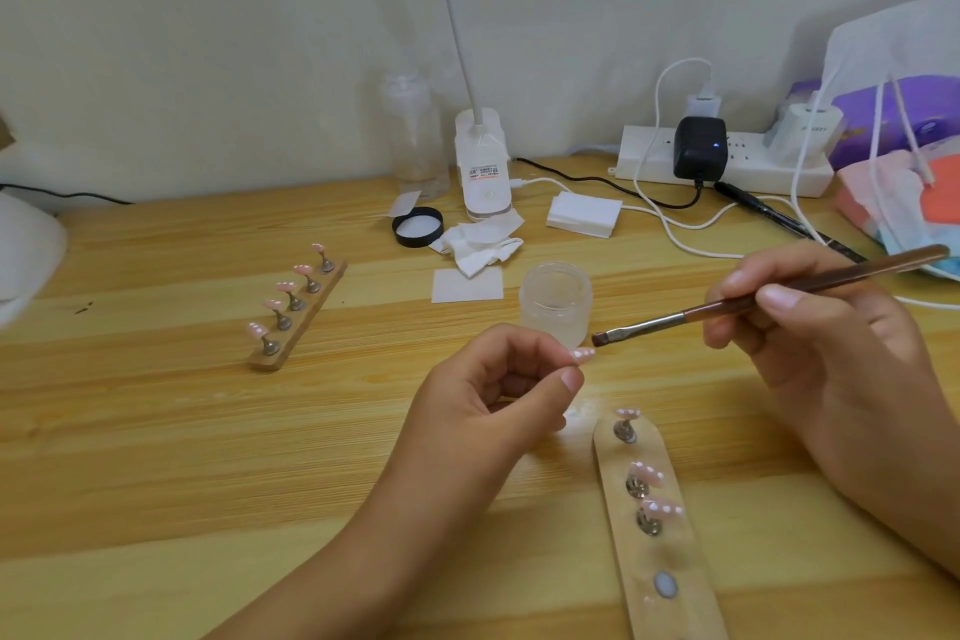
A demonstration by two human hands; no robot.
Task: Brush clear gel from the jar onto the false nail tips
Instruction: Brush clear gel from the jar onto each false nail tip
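Observation:
My left hand [483,400] pinches a small pink false nail tip [583,354] between thumb and fingers, held above the table. My right hand [810,343] grips a brown brush [769,299]; its dark bristles [601,339] hover just right of the held tip. The open frosted gel jar [557,303] stands right behind them. A wooden holder [670,603] at the lower right carries three pink tips on metal stands. Another wooden holder [298,312] at the left carries several pink tips.
The jar's black lid [418,226] lies upside down at the back, beside crumpled wipes [480,244] and a pad stack [584,213]. A white lamp base [483,166], clear bottle [415,135], power strip [727,161] with cables and bags [904,120] line the wall.

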